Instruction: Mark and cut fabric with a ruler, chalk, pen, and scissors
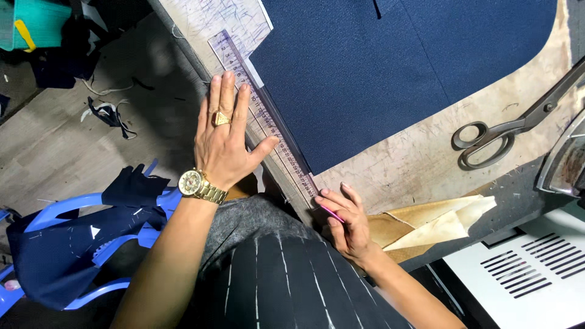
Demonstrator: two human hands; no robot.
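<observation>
Single head view, looking steeply down, close.

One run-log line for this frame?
left hand: flat on clear ruler | right hand: holds pink chalk at navy fabric edge | scissors: idle

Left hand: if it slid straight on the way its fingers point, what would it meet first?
The left hand lies flat on the clear ruler, fingers pointing up the table. Next along that line is probably the chalk-marked pale pattern piece, not the navy fabric.
</observation>
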